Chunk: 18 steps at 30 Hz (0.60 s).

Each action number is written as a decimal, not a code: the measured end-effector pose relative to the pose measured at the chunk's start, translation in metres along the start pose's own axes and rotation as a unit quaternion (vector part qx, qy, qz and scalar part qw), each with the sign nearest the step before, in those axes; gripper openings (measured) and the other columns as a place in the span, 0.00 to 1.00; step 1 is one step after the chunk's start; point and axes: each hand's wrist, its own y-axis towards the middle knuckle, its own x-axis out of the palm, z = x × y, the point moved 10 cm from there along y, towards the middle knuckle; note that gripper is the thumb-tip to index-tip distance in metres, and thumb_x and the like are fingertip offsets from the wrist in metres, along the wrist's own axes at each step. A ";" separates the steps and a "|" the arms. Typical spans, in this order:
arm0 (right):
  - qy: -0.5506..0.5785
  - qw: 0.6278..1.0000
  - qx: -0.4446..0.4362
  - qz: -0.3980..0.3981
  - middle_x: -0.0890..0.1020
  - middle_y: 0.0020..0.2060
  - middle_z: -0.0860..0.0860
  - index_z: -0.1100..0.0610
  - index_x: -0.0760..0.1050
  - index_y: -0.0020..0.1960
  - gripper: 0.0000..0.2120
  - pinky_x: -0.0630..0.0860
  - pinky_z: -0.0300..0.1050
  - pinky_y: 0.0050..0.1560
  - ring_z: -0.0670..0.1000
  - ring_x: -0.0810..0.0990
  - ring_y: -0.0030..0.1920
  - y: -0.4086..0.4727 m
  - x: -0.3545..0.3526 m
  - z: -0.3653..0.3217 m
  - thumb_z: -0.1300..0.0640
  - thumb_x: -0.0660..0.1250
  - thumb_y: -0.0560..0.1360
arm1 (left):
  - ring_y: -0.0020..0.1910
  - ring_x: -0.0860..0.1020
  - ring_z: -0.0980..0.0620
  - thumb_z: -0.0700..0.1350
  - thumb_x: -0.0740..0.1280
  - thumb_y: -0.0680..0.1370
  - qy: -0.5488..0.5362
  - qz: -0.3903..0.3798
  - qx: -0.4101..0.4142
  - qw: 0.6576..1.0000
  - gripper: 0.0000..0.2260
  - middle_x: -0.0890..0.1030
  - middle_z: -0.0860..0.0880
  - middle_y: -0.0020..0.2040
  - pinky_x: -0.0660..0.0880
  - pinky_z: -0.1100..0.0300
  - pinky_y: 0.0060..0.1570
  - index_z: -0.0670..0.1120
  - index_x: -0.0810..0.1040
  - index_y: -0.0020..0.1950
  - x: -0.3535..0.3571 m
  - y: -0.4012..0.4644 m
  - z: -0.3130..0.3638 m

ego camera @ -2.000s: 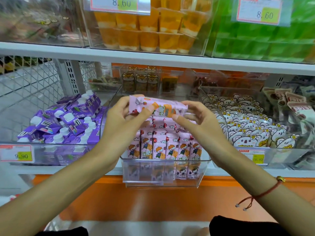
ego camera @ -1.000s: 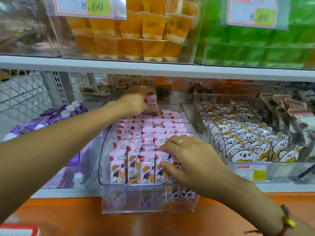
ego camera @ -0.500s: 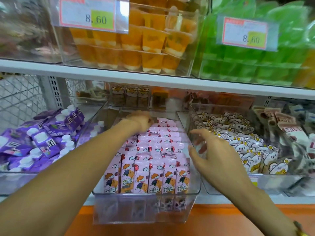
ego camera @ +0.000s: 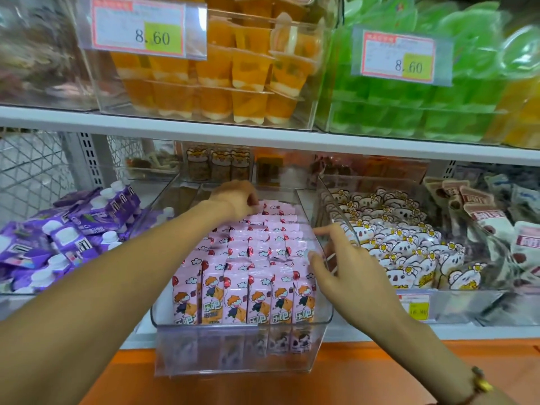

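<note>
A clear plastic bin (ego camera: 233,352) sticks out from the lower shelf, packed with rows of pink snack packets (ego camera: 242,290) standing upright. My left hand (ego camera: 233,200) reaches to the back of the bin, its fingers curled down onto the rearmost pink packets. My right hand (ego camera: 347,264) hovers at the bin's right wall with fingers spread and relaxed, holding nothing.
Purple spouted pouches (ego camera: 73,229) fill the bin on the left. White koala-shaped packets (ego camera: 403,247) fill the bin on the right. Above, orange jelly cups (ego camera: 222,71) and green jelly cups (ego camera: 409,106) sit behind price tags (ego camera: 140,27). An orange ledge (ego camera: 350,372) runs below.
Two seconds ago both hands held a pink packet above the bin. My left hand then carried it to the back row. My right hand lifted off the front packets and moved right.
</note>
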 end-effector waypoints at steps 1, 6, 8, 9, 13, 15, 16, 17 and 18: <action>0.000 1.000 0.001 0.001 0.79 0.35 0.46 0.47 0.66 0.61 0.11 0.77 0.53 0.37 0.47 0.79 0.34 0.000 0.000 0.001 0.50 0.59 0.79 | 0.46 0.78 0.50 0.49 0.65 0.79 -0.021 0.011 -0.009 1.000 0.09 0.82 0.47 0.53 0.76 0.56 0.49 0.45 0.80 0.53 -0.002 0.000 -0.001; 0.002 1.000 0.002 0.007 0.79 0.35 0.46 0.48 0.67 0.61 0.12 0.77 0.51 0.36 0.47 0.78 0.34 0.002 -0.001 0.002 0.50 0.61 0.78 | 0.54 0.77 0.46 0.46 0.62 0.81 -0.297 0.107 -0.075 0.946 0.08 0.79 0.42 0.58 0.75 0.60 0.49 0.42 0.76 0.54 -0.031 -0.005 -0.011; -0.010 1.000 0.001 0.017 0.78 0.34 0.44 0.48 0.68 0.60 0.12 0.77 0.49 0.36 0.46 0.78 0.34 0.002 -0.004 0.002 0.49 0.62 0.78 | 0.60 0.76 0.43 0.44 0.61 0.81 -0.401 0.144 -0.092 0.900 0.07 0.78 0.41 0.61 0.75 0.56 0.56 0.42 0.75 0.55 -0.041 -0.016 -0.016; -0.018 1.000 0.001 0.022 0.77 0.34 0.44 0.48 0.68 0.60 0.12 0.76 0.48 0.36 0.45 0.78 0.35 0.003 -0.006 0.002 0.49 0.63 0.77 | 0.60 0.76 0.43 0.44 0.61 0.81 -0.427 0.169 -0.099 0.883 0.08 0.78 0.40 0.61 0.74 0.56 0.56 0.41 0.75 0.56 -0.046 -0.024 -0.019; -0.045 0.996 -0.006 0.081 0.78 0.42 0.44 0.49 0.73 0.56 0.10 0.75 0.45 0.38 0.47 0.77 0.41 0.007 -0.020 -0.007 0.47 0.63 0.77 | 0.54 0.79 0.48 0.43 0.61 0.81 -0.489 0.252 -0.112 0.827 0.07 0.79 0.43 0.56 0.78 0.59 0.50 0.42 0.73 0.58 -0.062 -0.078 -0.029; -0.022 0.991 -0.030 0.126 0.77 0.43 0.45 0.50 0.75 0.56 0.10 0.72 0.43 0.40 0.48 0.75 0.44 0.007 -0.030 -0.022 0.49 0.64 0.77 | 0.51 0.80 0.50 0.44 0.61 0.81 -0.538 0.257 -0.108 0.796 0.07 0.80 0.45 0.53 0.80 0.58 0.52 0.43 0.73 0.58 -0.064 -0.106 -0.028; 0.003 0.990 -0.045 0.135 0.77 0.42 0.46 0.51 0.75 0.57 0.11 0.70 0.42 0.41 0.48 0.74 0.45 0.007 -0.031 -0.032 0.49 0.64 0.76 | 0.50 0.81 0.50 0.44 0.62 0.81 -0.554 0.260 -0.108 0.784 0.07 0.81 0.46 0.51 0.80 0.58 0.51 0.44 0.73 0.58 -0.065 -0.120 -0.027; 0.036 0.989 -0.059 0.133 0.76 0.43 0.45 0.51 0.76 0.57 0.12 0.69 0.41 0.43 0.47 0.73 0.45 0.005 -0.030 -0.043 0.48 0.64 0.76 | 0.48 0.81 0.52 0.44 0.62 0.81 -0.563 0.265 -0.104 0.776 0.06 0.81 0.47 0.50 0.80 0.61 0.48 0.45 0.74 0.56 -0.066 -0.134 -0.025; 0.071 0.988 -0.070 0.121 0.76 0.45 0.44 0.49 0.75 0.58 0.13 0.69 0.39 0.45 0.45 0.73 0.47 0.004 -0.026 -0.054 0.47 0.63 0.76 | 0.46 0.82 0.54 0.45 0.63 0.80 -0.561 0.272 -0.096 0.776 0.05 0.82 0.49 0.48 0.80 0.65 0.45 0.47 0.75 0.54 -0.068 -0.146 -0.021</action>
